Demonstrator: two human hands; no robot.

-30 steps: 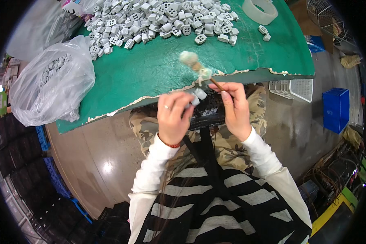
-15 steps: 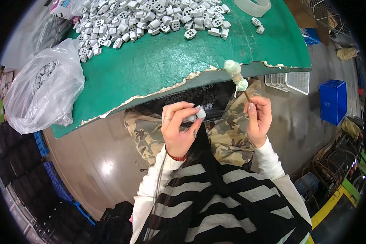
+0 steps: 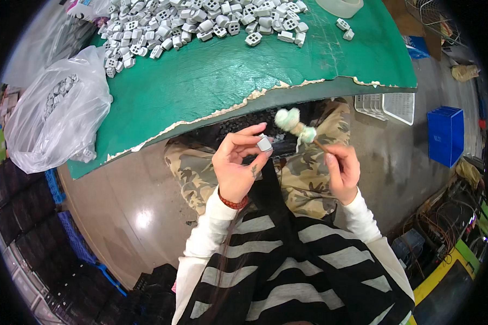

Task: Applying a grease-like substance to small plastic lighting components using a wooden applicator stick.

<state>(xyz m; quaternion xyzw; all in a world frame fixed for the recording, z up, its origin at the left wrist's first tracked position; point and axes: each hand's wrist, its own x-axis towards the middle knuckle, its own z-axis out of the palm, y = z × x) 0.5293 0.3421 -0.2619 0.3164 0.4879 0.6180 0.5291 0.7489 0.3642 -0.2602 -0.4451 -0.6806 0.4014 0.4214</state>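
Print first: a blue box point(image 3: 445, 136) on the floor at the right carries small pale marks on its side, and a packet point(image 3: 81, 11) at the table's upper left corner has white and purple printing, cut off by the edge of view.

Green table point(image 3: 200, 81) ahead, its covering torn along the front edge. Heap of small grey blocks point(image 3: 200, 24) at the far side, two loose blocks point(image 3: 345, 28) to its right near a pale ring-shaped roll point(image 3: 342, 6). Clear plastic bag point(image 3: 51, 127) at the left, more blocks inside. White basket point(image 3: 399, 108) beyond the table's right end. Dark container point(image 3: 238, 127) at the lap, partly hidden by the table edge, the left hand point(image 3: 236, 167) and the stick's padded head point(image 3: 288, 120).

Left hand pinches a grey block point(image 3: 264, 144) between thumb and fingers (fingers cover its rear; cannot tell whether others sit behind). Its smooth face is turned up. Right hand point(image 3: 342, 170) pinches the stick point(image 3: 321, 145) near its lower end. Long axis slants from lower right to upper left, head just beside the block, apart from it.
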